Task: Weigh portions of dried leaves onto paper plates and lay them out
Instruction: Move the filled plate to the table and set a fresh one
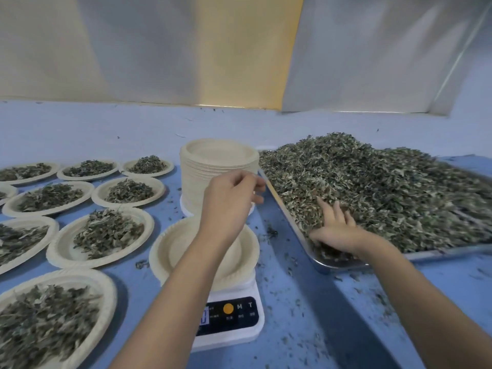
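Blue table (306, 315) carries everything. Right of the scale (234, 323), a metal tray (327, 265) holds heaped dried leaves (386, 187): grey-green, crumpled, shredded. Left of the scale, filled plates (61, 246) lie in rows. Behind it stands a plate stack (218, 161); on it sits an empty plate (165, 251). Right hand (338, 230), fingers spread flat, presses into the dried leaves nearest the scale. Left hand (231, 198) hovers above the scale, fingers curled; any hold cannot be told.

"M" and "T" – on the scale (241, 335) – its black panel (239, 319)
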`<action>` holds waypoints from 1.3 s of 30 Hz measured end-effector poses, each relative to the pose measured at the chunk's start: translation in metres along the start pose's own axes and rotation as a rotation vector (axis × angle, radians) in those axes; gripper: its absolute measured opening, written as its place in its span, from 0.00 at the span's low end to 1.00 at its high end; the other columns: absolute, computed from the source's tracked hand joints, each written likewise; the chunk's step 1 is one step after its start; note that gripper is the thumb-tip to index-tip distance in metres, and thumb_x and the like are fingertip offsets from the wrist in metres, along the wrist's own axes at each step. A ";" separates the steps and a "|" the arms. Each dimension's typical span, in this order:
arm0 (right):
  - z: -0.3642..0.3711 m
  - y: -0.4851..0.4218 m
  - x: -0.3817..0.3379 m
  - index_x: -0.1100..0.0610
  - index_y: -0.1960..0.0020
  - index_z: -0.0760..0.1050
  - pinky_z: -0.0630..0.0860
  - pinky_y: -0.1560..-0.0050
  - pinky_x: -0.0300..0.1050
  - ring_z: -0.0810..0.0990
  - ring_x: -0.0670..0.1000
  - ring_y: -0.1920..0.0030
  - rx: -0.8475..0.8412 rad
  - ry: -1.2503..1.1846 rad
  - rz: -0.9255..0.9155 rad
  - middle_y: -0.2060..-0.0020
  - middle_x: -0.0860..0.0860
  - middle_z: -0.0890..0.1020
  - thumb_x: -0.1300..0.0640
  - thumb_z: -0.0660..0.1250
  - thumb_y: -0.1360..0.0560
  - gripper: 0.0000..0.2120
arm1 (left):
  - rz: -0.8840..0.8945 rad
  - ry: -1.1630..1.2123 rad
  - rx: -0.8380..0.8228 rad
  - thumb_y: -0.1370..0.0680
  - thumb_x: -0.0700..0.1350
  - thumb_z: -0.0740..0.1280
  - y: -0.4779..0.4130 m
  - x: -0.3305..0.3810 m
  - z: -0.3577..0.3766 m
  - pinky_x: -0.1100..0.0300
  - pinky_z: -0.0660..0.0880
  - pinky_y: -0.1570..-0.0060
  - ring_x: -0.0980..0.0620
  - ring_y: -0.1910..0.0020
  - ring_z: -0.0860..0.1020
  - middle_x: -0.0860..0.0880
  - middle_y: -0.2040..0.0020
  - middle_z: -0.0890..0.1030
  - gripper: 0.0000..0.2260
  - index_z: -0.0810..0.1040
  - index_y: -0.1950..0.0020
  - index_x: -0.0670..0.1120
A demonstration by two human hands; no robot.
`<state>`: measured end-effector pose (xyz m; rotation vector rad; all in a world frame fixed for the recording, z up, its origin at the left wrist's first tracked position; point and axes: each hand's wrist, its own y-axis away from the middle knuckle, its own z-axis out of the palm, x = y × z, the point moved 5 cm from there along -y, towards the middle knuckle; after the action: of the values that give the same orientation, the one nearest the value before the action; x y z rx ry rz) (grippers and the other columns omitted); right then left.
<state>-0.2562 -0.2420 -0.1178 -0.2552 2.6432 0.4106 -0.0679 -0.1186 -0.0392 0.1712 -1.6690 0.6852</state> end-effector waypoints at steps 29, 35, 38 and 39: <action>-0.001 -0.064 -0.020 0.48 0.27 0.60 0.69 0.44 0.55 0.69 0.59 0.37 0.470 0.134 -0.226 0.32 0.54 0.64 0.44 0.54 0.22 0.24 | 0.022 0.025 -0.029 0.22 0.41 0.61 -0.007 -0.004 0.031 0.74 0.70 0.70 0.59 0.69 0.79 0.54 0.65 0.83 0.13 0.80 0.63 0.50; 0.007 -0.060 -0.023 0.47 0.29 0.64 0.63 0.35 0.60 0.61 0.59 0.31 0.383 0.338 -0.223 0.29 0.53 0.62 0.42 0.50 0.20 0.22 | 0.130 -0.135 -0.082 0.24 0.43 0.62 -0.006 0.002 0.035 0.68 0.73 0.67 0.55 0.65 0.80 0.55 0.64 0.82 0.13 0.78 0.66 0.54; 0.011 -0.059 -0.023 0.52 0.34 0.67 0.68 0.40 0.57 0.66 0.60 0.35 0.305 0.347 -0.221 0.34 0.56 0.66 0.44 0.50 0.19 0.19 | 0.130 -0.121 -0.084 0.23 0.41 0.62 -0.006 0.001 0.034 0.74 0.70 0.70 0.58 0.66 0.79 0.56 0.65 0.82 0.14 0.78 0.66 0.54; 0.009 -0.056 -0.024 0.53 0.36 0.67 0.70 0.43 0.56 0.67 0.60 0.37 0.347 0.351 -0.227 0.37 0.57 0.66 0.45 0.51 0.19 0.18 | 0.127 -0.119 -0.084 0.23 0.41 0.62 -0.006 0.001 0.034 0.75 0.69 0.70 0.59 0.67 0.79 0.57 0.65 0.81 0.14 0.78 0.66 0.54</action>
<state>-0.2175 -0.2895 -0.1278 -0.5483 2.9176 -0.1858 -0.0940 -0.1412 -0.0388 0.0463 -1.8311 0.7100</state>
